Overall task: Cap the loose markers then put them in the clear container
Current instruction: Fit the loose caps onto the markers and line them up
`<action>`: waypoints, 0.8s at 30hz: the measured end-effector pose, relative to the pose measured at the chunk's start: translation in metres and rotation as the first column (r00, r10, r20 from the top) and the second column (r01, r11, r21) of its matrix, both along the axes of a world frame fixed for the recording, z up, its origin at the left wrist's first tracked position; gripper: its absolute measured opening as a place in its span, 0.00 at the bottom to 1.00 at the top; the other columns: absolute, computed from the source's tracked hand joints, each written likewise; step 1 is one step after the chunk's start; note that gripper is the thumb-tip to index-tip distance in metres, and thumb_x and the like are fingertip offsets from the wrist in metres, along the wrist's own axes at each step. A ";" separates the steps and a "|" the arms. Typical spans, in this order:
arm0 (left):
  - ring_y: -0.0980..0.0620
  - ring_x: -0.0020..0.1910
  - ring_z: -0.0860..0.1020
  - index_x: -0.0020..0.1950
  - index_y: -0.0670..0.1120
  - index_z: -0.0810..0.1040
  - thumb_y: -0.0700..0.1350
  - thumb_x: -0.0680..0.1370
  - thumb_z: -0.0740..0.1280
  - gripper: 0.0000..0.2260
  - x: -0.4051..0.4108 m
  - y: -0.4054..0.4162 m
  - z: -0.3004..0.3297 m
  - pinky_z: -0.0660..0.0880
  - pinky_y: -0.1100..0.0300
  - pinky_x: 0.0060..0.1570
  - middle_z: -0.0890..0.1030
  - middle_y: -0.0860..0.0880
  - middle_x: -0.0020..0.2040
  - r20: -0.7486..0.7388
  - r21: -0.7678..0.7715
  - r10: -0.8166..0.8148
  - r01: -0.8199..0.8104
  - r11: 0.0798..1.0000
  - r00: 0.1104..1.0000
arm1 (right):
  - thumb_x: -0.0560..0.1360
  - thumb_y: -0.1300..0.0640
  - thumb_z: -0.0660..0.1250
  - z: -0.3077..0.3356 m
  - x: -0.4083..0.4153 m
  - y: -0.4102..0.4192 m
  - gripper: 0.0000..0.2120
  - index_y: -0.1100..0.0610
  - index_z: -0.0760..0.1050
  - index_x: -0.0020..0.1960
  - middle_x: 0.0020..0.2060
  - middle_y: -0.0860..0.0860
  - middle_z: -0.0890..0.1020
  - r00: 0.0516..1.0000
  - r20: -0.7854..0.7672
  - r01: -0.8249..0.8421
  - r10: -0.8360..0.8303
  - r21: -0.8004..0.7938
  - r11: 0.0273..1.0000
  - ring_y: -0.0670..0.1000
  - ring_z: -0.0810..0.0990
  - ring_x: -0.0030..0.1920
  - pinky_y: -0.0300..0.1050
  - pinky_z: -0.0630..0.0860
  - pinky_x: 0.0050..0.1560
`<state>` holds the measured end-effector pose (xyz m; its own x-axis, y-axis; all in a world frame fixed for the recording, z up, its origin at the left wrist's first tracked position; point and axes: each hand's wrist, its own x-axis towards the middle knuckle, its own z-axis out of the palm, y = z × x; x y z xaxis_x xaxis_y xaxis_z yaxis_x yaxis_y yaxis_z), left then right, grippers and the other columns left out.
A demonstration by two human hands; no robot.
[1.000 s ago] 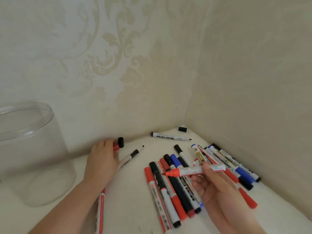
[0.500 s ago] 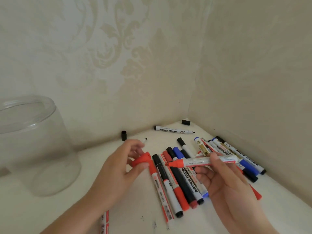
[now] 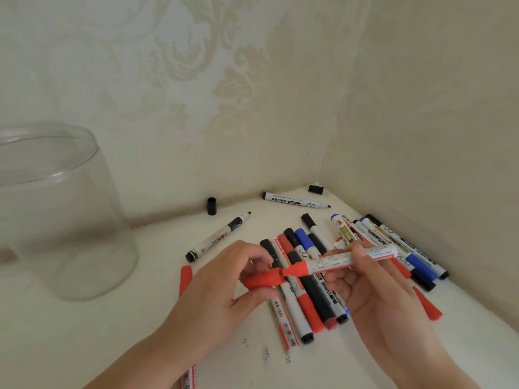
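My left hand [image 3: 224, 287] pinches a red cap [image 3: 264, 279] whose open end meets the red tip of a white-barrelled marker [image 3: 345, 261]. My right hand [image 3: 373, 290] grips that marker's barrel, holding it level above a pile of capped markers [image 3: 306, 284]. Two uncapped black markers lie on the white surface: one [image 3: 219, 236] left of the pile, one [image 3: 295, 200] near the back wall. Black caps stand loose, one by the wall [image 3: 212, 206] and one in the corner [image 3: 316, 189]. The clear container [image 3: 56, 209] stands upright at the left with nothing in it.
Walls close in behind and at the right, meeting in a corner. More markers [image 3: 398, 242] lie along the right wall. A red marker [image 3: 186, 279] lies partly under my left forearm. Ink specks [image 3: 265, 353] dot the surface near me.
My left hand lifted the red cap from near the back wall and brought it right, up to the tip of the marker in my right hand. The view shifted slightly.
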<state>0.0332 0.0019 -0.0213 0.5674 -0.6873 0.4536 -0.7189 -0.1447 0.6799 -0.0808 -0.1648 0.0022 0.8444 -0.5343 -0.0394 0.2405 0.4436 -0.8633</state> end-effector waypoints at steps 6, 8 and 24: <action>0.65 0.46 0.76 0.49 0.68 0.66 0.60 0.68 0.64 0.12 0.001 0.002 -0.001 0.67 0.77 0.48 0.75 0.65 0.50 0.042 0.004 0.001 -0.002 1.000 0.999 | 0.52 0.46 0.81 0.002 -0.002 -0.002 0.29 0.63 0.79 0.46 0.36 0.62 0.82 0.999 0.028 -0.030 0.032 -0.074 0.997 0.54 0.81 0.33 0.41 0.80 0.35; 0.66 0.47 0.75 0.49 0.69 0.65 0.60 0.69 0.64 0.12 0.001 0.002 -0.001 0.67 0.78 0.48 0.75 0.65 0.50 0.056 0.000 0.010 -0.010 1.000 0.998 | 0.52 0.47 0.81 0.003 -0.003 -0.001 0.27 0.62 0.80 0.45 0.37 0.62 0.82 0.997 0.041 -0.057 0.061 -0.088 0.994 0.54 0.81 0.34 0.41 0.80 0.35; 0.63 0.37 0.69 0.46 0.56 0.69 0.63 0.78 0.46 0.17 0.002 0.003 -0.004 0.71 0.67 0.35 0.72 0.61 0.36 0.371 0.192 0.046 -0.125 0.973 0.928 | 0.51 0.37 0.77 -0.002 -0.005 0.011 0.28 0.56 0.83 0.42 0.37 0.61 0.83 0.991 -0.091 -0.126 0.101 -0.337 0.933 0.55 0.81 0.35 0.40 0.79 0.37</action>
<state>0.0351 0.0051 -0.0257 0.4528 -0.7446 0.4905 -0.8879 -0.3267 0.3238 -0.0855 -0.1537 0.0004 0.9021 -0.4265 0.0662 0.1383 0.1404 -0.9804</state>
